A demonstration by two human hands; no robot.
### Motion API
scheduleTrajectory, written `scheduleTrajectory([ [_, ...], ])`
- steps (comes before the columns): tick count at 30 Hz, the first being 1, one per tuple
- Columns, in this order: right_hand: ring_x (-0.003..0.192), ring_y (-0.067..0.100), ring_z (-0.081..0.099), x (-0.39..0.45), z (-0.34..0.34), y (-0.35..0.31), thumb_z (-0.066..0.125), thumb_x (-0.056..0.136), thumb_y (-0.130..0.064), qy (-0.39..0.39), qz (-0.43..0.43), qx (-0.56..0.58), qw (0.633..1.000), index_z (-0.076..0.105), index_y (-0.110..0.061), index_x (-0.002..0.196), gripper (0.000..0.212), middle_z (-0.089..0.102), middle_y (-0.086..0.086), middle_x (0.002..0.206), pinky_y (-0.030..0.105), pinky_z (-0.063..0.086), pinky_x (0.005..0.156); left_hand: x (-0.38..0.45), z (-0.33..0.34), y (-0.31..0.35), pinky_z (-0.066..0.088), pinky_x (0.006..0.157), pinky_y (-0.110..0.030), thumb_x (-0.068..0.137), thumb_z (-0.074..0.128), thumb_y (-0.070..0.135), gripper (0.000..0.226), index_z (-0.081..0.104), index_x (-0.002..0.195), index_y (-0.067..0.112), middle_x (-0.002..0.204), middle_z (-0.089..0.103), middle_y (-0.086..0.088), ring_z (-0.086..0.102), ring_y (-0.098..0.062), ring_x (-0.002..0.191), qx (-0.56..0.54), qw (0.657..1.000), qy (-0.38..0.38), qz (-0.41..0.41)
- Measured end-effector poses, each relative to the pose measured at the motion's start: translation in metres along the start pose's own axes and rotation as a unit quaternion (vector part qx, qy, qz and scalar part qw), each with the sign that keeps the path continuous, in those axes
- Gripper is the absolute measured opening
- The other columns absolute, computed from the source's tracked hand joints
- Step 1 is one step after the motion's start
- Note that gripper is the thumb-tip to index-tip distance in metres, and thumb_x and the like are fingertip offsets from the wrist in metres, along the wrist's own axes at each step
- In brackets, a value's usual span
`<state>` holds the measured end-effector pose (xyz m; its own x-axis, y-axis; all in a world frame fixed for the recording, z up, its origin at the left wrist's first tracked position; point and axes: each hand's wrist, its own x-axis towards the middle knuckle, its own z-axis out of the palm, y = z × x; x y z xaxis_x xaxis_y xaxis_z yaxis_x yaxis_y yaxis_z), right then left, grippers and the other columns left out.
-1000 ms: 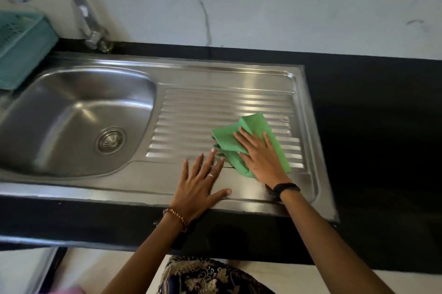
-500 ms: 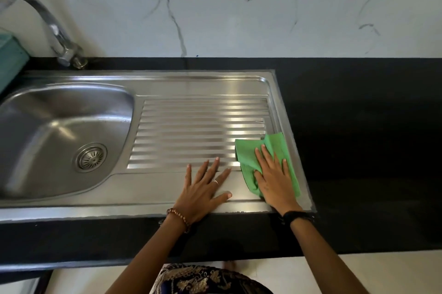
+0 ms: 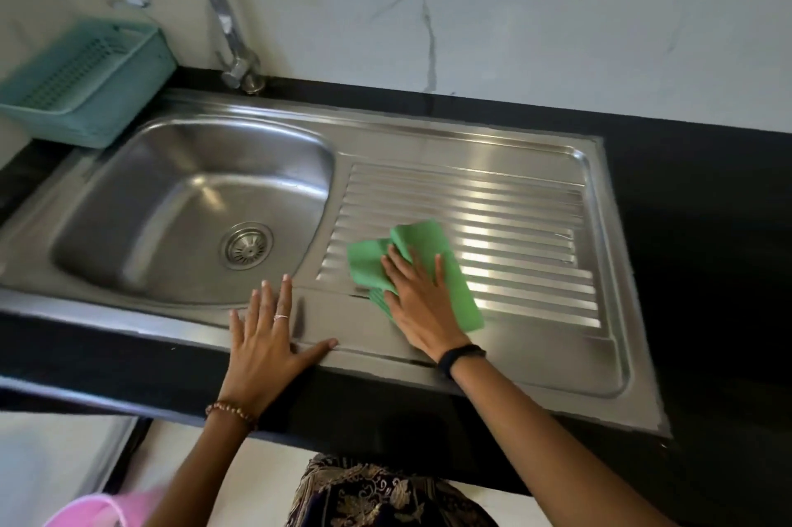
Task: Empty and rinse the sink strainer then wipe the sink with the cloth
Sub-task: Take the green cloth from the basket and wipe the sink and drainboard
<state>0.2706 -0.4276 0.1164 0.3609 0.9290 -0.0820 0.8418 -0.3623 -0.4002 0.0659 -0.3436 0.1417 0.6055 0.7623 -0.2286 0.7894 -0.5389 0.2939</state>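
Note:
A steel sink (image 3: 171,200) with a ribbed drainboard (image 3: 505,209) is set into a black counter. The round metal strainer (image 3: 247,245) sits in the drain at the basin's bottom. My right hand (image 3: 418,299) lies flat, fingers spread, pressing a green cloth (image 3: 454,282) onto the near left part of the drainboard. My left hand (image 3: 268,338) rests flat and spread on the sink's front rim, holding nothing.
A curved chrome tap (image 3: 214,12) stands behind the basin. A teal plastic basket (image 3: 85,80) sits at the basin's far left corner. The black counter (image 3: 707,226) extends to the right. A pink object (image 3: 94,513) shows on the floor at bottom left.
My right hand slid the green cloth from the drainboard's right edge leftward toward the basin. The left hand stayed planted on the front rim. The view swung left.

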Motion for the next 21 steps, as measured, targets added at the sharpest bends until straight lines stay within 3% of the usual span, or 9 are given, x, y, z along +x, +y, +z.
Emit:
scheduleTrajectory([
  [5, 0.147, 0.022, 0.007, 0.049, 0.019, -0.065, 0.036, 0.097, -0.029, -0.042, -0.094, -0.032, 0.994, 0.026, -0.012, 0.146, 0.052, 0.017, -0.001, 0.158, 0.058, -0.004, 0.114, -0.006, 0.003, -0.011, -0.011, 0.115, -0.034, 0.05, 0.003, 0.095, 0.12, -0.025, 0.139, 0.02, 0.156, -0.01, -0.01, -0.015, -0.014, 0.14, 0.013, 1.0, 0.01, -0.017],
  [11, 0.146, 0.022, 0.013, 0.035, 0.026, -0.063, 0.037, 0.097, -0.027, -0.052, -0.155, -0.033, 0.986, 0.019, -0.012, 0.148, 0.056, 0.016, 0.002, 0.159, 0.041, 0.0, 0.12, -0.004, 0.006, -0.008, -0.013, 0.114, -0.038, 0.05, 0.001, 0.094, 0.116, -0.031, 0.133, 0.019, 0.148, -0.024, -0.002, -0.02, -0.012, 0.138, 0.013, 1.0, 0.004, -0.013],
  [16, 0.143, 0.012, 0.021, -0.015, 0.005, -0.012, 0.043, 0.096, -0.022, -0.028, -0.093, 0.056, 0.994, 0.024, -0.018, 0.147, 0.055, 0.02, -0.006, 0.157, 0.032, -0.005, 0.118, -0.005, 0.019, 0.028, -0.012, 0.114, -0.041, 0.057, 0.005, 0.092, 0.106, -0.029, 0.134, 0.027, 0.152, -0.016, -0.001, -0.016, -0.015, 0.14, -0.009, 0.999, 0.009, 0.051],
  [21, 0.144, 0.008, 0.018, -0.082, -0.028, 0.072, 0.044, 0.096, -0.022, 0.009, 0.005, 0.056, 0.998, 0.021, -0.02, 0.147, 0.055, 0.012, -0.014, 0.155, 0.029, -0.01, 0.115, -0.006, 0.048, 0.093, -0.014, 0.114, -0.041, 0.064, 0.006, 0.087, 0.093, -0.031, 0.133, 0.037, 0.156, -0.015, -0.004, -0.02, -0.019, 0.14, 0.007, 0.984, -0.025, 0.174],
])
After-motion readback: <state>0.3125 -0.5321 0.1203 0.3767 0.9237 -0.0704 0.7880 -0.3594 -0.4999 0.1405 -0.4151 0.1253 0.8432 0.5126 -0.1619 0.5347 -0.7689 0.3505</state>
